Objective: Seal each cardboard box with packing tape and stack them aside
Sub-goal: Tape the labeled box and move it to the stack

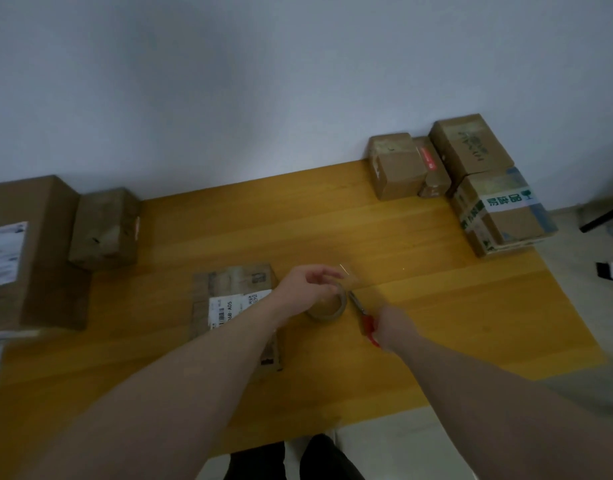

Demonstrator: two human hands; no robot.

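A flat cardboard box (pixel 229 296) with a white shipping label lies at the middle of the wooden table (pixel 436 306), partly under my left forearm. To its right stands a roll of clear packing tape (pixel 327 308). My left hand (pixel 308 285) grips the roll from above, and a clear strip of tape runs off to the right. My right hand (pixel 393 327) holds red-handled scissors (pixel 364 318), whose blades point at the strip beside the roll.
Two brown boxes stand at the left edge, a tall one (pixel 28 251) and a smaller one (pixel 104 228). Several taped boxes (pixel 471 174) are stacked at the far right corner against the white wall. My legs show below the table's near edge.
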